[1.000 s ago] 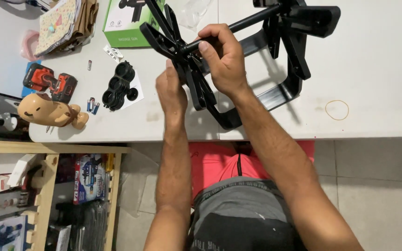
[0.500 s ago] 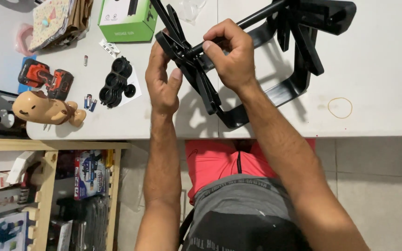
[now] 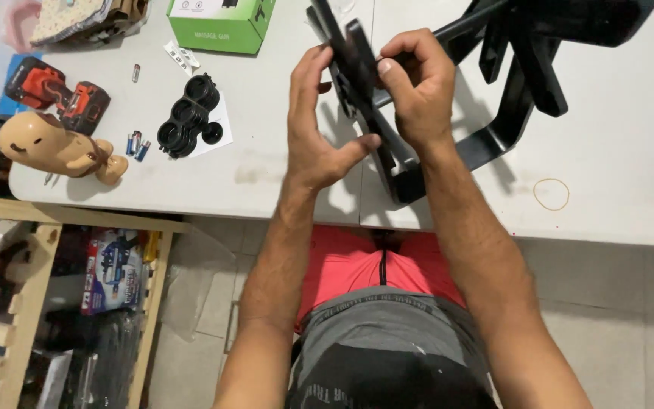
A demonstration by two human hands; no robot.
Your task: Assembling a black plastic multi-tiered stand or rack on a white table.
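A black metal frame (image 3: 509,113) of bars and flat brackets stands on the white table (image 3: 615,136), tilted toward me. My right hand (image 3: 418,91) is closed around one of its flat black brackets near the top. My left hand (image 3: 316,121) presses against the same bracket from the left, fingers up along its side and thumb under it. The upper part of the frame runs out of view.
On the table's left lie a green box (image 3: 217,23), a cluster of black round caps (image 3: 187,117) on paper, small batteries (image 3: 136,144), a red and black power tool (image 3: 54,95) and a tan toy figure (image 3: 47,148). A rubber band (image 3: 552,194) lies right. Wooden shelving (image 3: 32,303) stands below left.
My view has drifted, so the table items sit further right. My left hand has risen along the bracket, its fingers now upright against it. My right hand keeps its grip.
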